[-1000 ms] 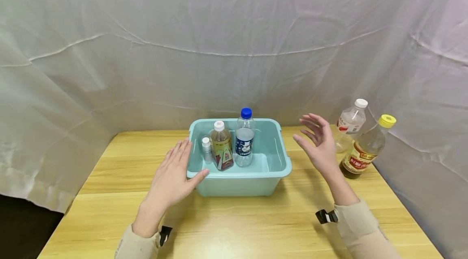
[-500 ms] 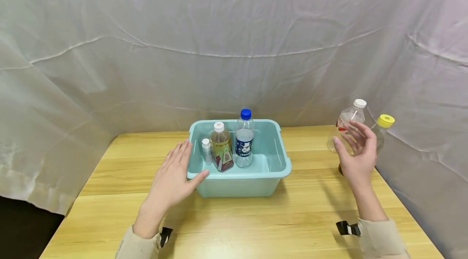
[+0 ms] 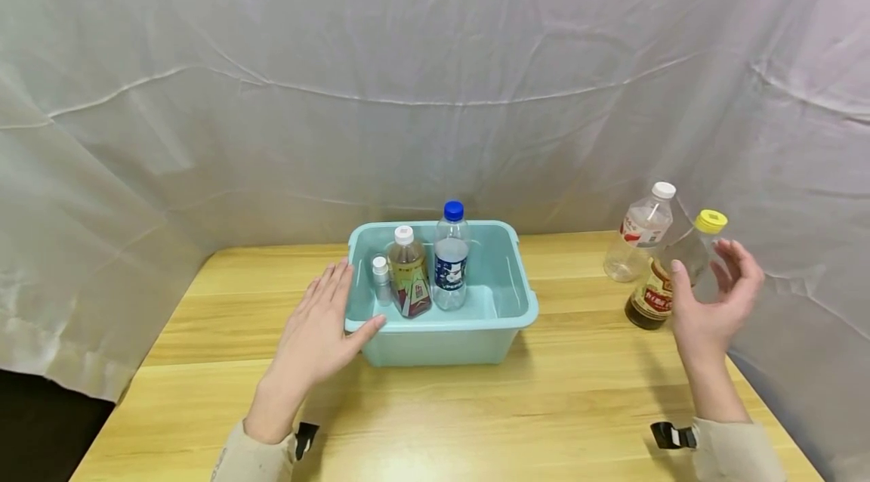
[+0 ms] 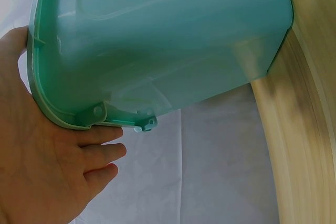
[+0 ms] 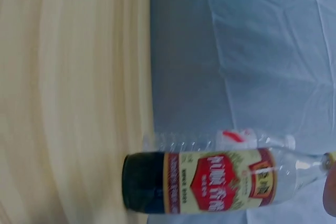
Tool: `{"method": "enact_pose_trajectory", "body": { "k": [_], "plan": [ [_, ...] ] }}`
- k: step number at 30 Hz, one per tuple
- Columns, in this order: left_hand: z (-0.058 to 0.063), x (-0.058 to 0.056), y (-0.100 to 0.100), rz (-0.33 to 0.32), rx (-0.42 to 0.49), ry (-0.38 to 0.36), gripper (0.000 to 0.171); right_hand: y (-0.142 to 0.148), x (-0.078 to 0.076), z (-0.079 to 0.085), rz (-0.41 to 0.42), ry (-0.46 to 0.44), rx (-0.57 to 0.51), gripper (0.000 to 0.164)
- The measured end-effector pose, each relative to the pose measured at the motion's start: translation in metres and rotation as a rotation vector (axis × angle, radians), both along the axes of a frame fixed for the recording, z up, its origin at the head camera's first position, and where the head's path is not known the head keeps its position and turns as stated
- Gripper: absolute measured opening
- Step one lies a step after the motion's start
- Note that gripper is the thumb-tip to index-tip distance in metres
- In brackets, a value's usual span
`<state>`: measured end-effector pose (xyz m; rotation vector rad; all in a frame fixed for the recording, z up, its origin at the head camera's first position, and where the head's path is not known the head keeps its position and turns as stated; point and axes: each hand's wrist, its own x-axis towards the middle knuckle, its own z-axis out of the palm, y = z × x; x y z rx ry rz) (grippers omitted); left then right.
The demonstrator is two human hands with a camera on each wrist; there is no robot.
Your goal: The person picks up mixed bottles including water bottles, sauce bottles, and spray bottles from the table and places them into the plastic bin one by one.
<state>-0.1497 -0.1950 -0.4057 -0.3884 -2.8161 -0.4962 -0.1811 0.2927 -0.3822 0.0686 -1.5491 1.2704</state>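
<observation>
Right hand (image 3: 711, 325), well right of the turquoise tub (image 3: 438, 347), is spread wide at the yellow-capped vinegar bottle (image 3: 654, 296), which stands upright on that same side; contact cannot be determined. Left hand (image 3: 314, 335), fingers extended, touches the tub's left side. Blue-capped bottle (image 3: 451, 270) stands inside the tub.

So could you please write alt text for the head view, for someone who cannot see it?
A person's right hand is beside a yellow-capped bottle on a wooden table, a clear bottle standing just behind. The left hand rests at the near left corner of a blue-green tub holding three bottles.
</observation>
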Motion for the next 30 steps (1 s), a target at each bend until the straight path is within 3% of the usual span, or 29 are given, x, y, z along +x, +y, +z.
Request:
{"method": "enact_pose_trajectory", "body": {
  "k": [6, 15, 30],
  "plan": [
    [0.0, 0.0, 0.0, 0.001, 0.001, -0.004, 0.1, 0.011, -0.002, -0.007, -0.06, -0.093, 0.041, 0.063],
    [0.0, 0.0, 0.0, 0.0, -0.004, -0.011, 0.101, 0.048, -0.027, -0.049, -0.091, -0.248, 0.14, 0.079],
    [0.001, 0.0, 0.0, -0.002, 0.002, -0.005, 0.1, 0.06, -0.041, -0.063, -0.124, -0.357, 0.179, 0.088]
  ]
}}
